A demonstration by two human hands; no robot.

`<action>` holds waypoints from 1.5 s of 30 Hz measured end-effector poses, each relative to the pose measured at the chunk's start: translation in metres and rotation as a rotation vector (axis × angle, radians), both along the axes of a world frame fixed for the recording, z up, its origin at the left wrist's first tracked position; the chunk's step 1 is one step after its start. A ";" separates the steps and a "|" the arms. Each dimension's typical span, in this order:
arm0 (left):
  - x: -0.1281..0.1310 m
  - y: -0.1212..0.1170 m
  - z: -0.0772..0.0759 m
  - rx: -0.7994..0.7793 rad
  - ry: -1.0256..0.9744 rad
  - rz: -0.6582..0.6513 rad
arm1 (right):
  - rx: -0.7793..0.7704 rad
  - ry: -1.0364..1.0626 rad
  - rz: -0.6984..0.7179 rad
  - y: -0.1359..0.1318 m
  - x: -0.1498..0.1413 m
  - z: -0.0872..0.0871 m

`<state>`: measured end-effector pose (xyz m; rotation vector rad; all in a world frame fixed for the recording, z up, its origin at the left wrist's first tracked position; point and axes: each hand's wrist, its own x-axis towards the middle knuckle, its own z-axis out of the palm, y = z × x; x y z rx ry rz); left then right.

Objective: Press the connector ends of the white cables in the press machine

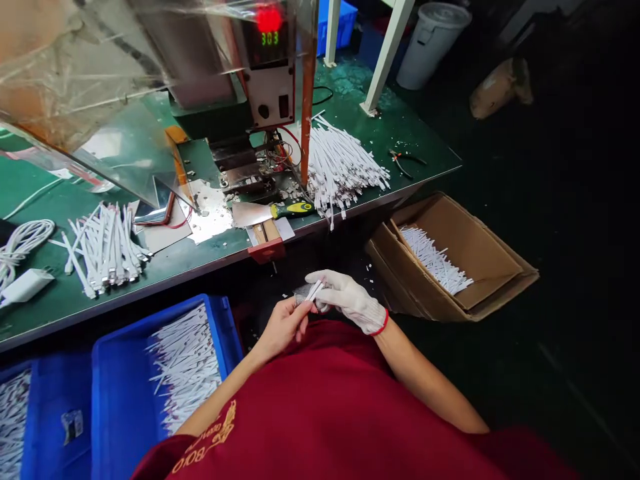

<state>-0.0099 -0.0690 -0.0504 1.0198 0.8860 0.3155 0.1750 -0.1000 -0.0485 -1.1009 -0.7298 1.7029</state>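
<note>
Just in front of my body, both hands meet around a few short white cables [315, 291]. My bare left hand [284, 328] pinches them between thumb and fingers. My right hand [350, 301], in a white knit glove with a red cuff, curls its fingers over their other end. Something grey lies behind the cables at the fingertips; I cannot make out what it is. Past the hands, on the bench edge, a scraper with a yellow-and-black handle [295, 210] lies before a machine [240, 163] with a lit display.
The green bench [210, 257] carries a large cable pile [345, 163], a smaller pile [107, 247], pliers [407, 161] and a white charger [27, 287]. Blue bins [113, 400] of cables stand below left. A cardboard box [493, 267] with cables sits right.
</note>
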 end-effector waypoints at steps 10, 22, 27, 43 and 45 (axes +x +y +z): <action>0.038 -0.012 -0.009 0.174 0.180 -0.017 | -0.033 -0.110 -0.051 -0.012 0.028 -0.023; 0.092 -0.015 -0.026 -0.401 -0.135 -0.189 | 0.061 -0.085 0.146 -0.028 0.101 -0.024; 0.106 -0.026 -0.024 0.050 0.150 0.067 | -0.044 -0.149 0.113 -0.011 0.104 -0.049; 0.035 -0.060 -0.034 -0.053 0.056 0.490 | -0.124 -0.209 0.196 0.011 0.050 -0.059; 0.025 -0.059 -0.036 -0.065 0.034 0.473 | -0.116 -0.271 0.187 0.002 0.046 -0.057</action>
